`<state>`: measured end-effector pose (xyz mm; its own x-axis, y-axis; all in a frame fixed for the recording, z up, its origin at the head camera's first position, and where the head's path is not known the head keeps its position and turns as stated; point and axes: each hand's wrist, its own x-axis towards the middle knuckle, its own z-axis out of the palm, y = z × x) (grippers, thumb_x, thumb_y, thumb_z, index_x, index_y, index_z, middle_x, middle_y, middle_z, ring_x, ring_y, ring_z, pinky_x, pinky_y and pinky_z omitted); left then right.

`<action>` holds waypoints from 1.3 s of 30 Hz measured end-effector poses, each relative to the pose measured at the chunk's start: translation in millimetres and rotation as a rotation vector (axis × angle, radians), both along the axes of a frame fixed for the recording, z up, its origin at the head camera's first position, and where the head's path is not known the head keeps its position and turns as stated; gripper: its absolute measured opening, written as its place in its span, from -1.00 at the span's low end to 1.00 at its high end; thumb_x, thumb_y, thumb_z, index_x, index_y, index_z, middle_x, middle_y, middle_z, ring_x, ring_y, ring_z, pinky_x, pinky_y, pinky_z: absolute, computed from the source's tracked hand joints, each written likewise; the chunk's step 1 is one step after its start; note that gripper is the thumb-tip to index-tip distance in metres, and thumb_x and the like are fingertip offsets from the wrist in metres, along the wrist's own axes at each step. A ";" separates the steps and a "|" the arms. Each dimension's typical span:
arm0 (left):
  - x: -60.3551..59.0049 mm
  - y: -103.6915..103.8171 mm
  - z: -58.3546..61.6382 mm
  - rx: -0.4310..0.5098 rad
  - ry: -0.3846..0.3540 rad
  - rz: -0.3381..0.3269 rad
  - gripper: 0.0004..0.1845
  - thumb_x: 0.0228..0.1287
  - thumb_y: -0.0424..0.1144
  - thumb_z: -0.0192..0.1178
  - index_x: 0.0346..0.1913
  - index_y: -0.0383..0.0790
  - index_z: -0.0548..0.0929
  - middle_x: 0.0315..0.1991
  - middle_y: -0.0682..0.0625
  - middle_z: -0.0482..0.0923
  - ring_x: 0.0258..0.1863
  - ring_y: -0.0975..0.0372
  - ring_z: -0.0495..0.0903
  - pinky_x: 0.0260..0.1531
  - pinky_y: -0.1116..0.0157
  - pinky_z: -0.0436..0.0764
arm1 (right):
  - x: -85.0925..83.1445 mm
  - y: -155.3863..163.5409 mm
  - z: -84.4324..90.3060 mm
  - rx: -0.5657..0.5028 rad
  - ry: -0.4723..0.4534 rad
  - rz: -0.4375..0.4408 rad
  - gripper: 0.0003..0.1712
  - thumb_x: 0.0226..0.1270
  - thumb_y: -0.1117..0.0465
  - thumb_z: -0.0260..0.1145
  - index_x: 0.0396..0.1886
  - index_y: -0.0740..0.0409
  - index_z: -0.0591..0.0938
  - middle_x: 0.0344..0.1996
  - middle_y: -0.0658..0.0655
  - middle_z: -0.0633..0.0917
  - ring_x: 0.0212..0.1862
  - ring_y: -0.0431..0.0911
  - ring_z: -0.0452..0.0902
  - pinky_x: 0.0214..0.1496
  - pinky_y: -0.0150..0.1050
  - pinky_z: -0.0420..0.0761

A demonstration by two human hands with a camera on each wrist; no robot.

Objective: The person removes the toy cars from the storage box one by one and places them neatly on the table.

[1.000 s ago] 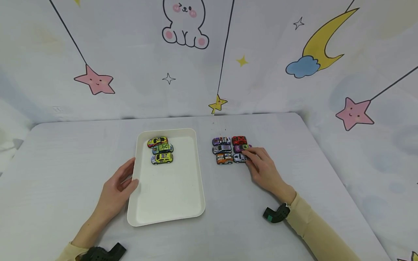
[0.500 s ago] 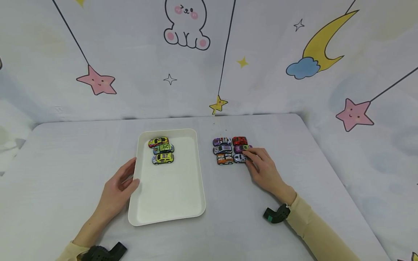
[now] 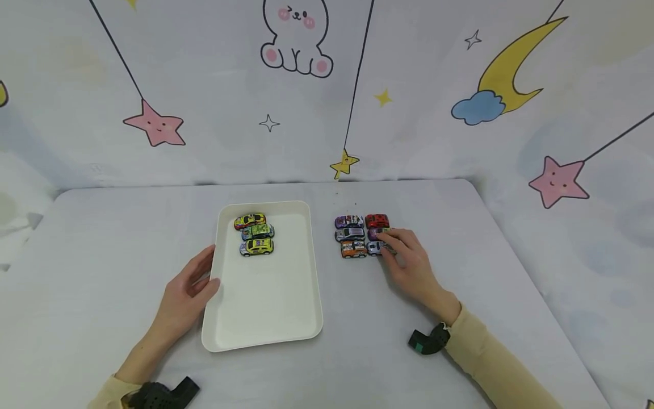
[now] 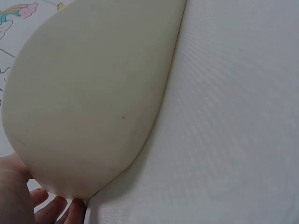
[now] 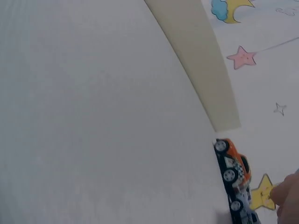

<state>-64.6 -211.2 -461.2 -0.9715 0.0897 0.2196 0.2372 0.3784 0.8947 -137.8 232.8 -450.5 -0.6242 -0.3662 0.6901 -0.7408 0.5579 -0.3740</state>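
My left hand (image 3: pixel 183 298) holds the left rim of a white rectangular tray (image 3: pixel 265 307), thumb over the edge; its fingers (image 4: pixel 51 210) show against the tray's outer wall in the left wrist view. Three yellow-green toy cars lie in the tray's far left corner, the nearest one a yellow toy car (image 3: pixel 257 247). Right of the tray, my right hand (image 3: pixel 413 270) pinches a silver toy car (image 3: pixel 375 248) between thumb and index finger, partly covering it. The index finger also overlaps a purple toy car (image 3: pixel 375 233) just behind. An orange toy car (image 3: pixel 353 249) sits end to end with the silver one.
Behind the orange car stand a grey toy car (image 3: pixel 349 234) and a purple-white toy car (image 3: pixel 349 221); a red toy car (image 3: pixel 377 221) is at the back right. The white-covered table (image 3: pixel 357 352) meets a cartoon-printed backdrop (image 3: pixel 214 74).
My right hand has shifted slightly left over the silver toy car. My left hand keeps its hold on the tray. The head view has moved a little.
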 end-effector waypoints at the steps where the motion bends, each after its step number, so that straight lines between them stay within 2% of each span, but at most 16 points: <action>1: 0.0 -0.2 0.5 0.000 -0.002 0.001 -0.33 0.40 -0.44 0.17 0.52 -0.23 0.24 0.42 -0.34 0.32 0.24 0.65 0.35 0.09 0.72 0.43 | -0.2 -4.8 1.7 -0.007 0.006 0.017 -0.57 0.08 0.57 0.41 0.01 0.37 0.68 -0.03 0.29 0.66 0.04 0.13 0.52 0.16 -0.31 0.48; 9: 0.3 -0.5 1.7 0.013 -0.013 -0.003 -0.34 0.41 -0.43 0.16 0.52 -0.24 0.24 0.42 -0.33 0.32 0.24 0.64 0.36 0.10 0.71 0.43 | 0.7 -54.3 22.5 0.042 0.016 0.117 -0.57 0.10 0.54 0.42 0.03 0.34 0.67 -0.04 0.23 0.65 0.00 0.07 0.52 -0.01 -0.14 0.57; 13: -0.8 -0.2 1.3 0.016 -0.005 -0.006 -0.34 0.40 -0.44 0.16 0.52 -0.24 0.25 0.41 -0.33 0.33 0.24 0.63 0.36 0.10 0.71 0.43 | 2.0 -83.5 37.3 0.101 -0.001 0.192 -0.61 0.19 0.49 0.39 0.05 0.30 0.67 -0.02 0.21 0.64 0.02 0.03 0.52 0.01 -0.12 0.62; 17: -0.9 0.7 0.4 0.011 -0.006 -0.003 -0.34 0.40 -0.43 0.17 0.51 -0.24 0.26 0.41 -0.32 0.34 0.23 0.64 0.37 0.10 0.70 0.44 | 5.8 -111.1 52.4 0.192 -0.025 0.264 -0.67 0.30 0.40 0.35 0.06 0.23 0.66 0.00 0.15 0.64 0.07 -0.02 0.52 0.08 -0.19 0.63; 23: 0.4 0.1 0.7 -0.001 -0.017 0.008 -0.34 0.41 -0.40 0.17 0.52 -0.21 0.26 0.42 -0.30 0.34 0.22 0.65 0.36 0.09 0.71 0.43 | 2.8 -147.1 67.8 0.306 -0.159 0.310 -0.70 0.40 0.27 0.32 0.09 0.16 0.66 0.00 0.07 0.65 0.08 -0.11 0.49 0.08 -0.31 0.60; 28: 0.8 -0.7 0.6 -0.007 -0.018 0.012 -0.35 0.41 -0.40 0.17 0.51 -0.21 0.26 0.41 -0.31 0.34 0.21 0.67 0.36 0.09 0.71 0.43 | -1.8 -173.2 80.3 0.358 -0.267 0.362 -0.71 0.42 0.24 0.30 0.08 0.21 0.67 -0.04 0.10 0.66 0.03 -0.09 0.49 0.06 -0.29 0.59; 31: 0.8 -0.8 0.4 0.000 -0.015 0.017 -0.35 0.40 -0.41 0.17 0.51 -0.21 0.27 0.41 -0.31 0.35 0.21 0.67 0.36 0.09 0.71 0.44 | -6.9 -187.4 85.5 0.376 -0.313 0.366 -0.71 0.43 0.23 0.30 0.07 0.21 0.68 -0.04 0.12 0.67 0.04 -0.07 0.49 0.08 -0.27 0.58; 35: 1.1 -0.8 0.4 0.005 -0.020 0.011 -0.36 0.41 -0.40 0.17 0.51 -0.21 0.27 0.41 -0.30 0.34 0.21 0.66 0.36 0.09 0.70 0.44 | -12.8 -202.5 88.0 0.444 -0.386 0.316 -0.69 0.44 0.21 0.29 0.10 0.21 0.67 -0.02 0.12 0.67 0.08 -0.05 0.48 0.15 -0.25 0.57; 39: 1.1 -1.1 1.0 -0.003 -0.018 0.013 -0.36 0.42 -0.39 0.17 0.51 -0.20 0.26 0.41 -0.30 0.35 0.21 0.66 0.36 0.08 0.70 0.45 | -15.3 -215.5 89.4 0.505 -0.407 0.294 -0.67 0.45 0.17 0.28 0.12 0.20 0.67 0.01 0.10 0.66 0.09 -0.06 0.47 0.15 -0.30 0.56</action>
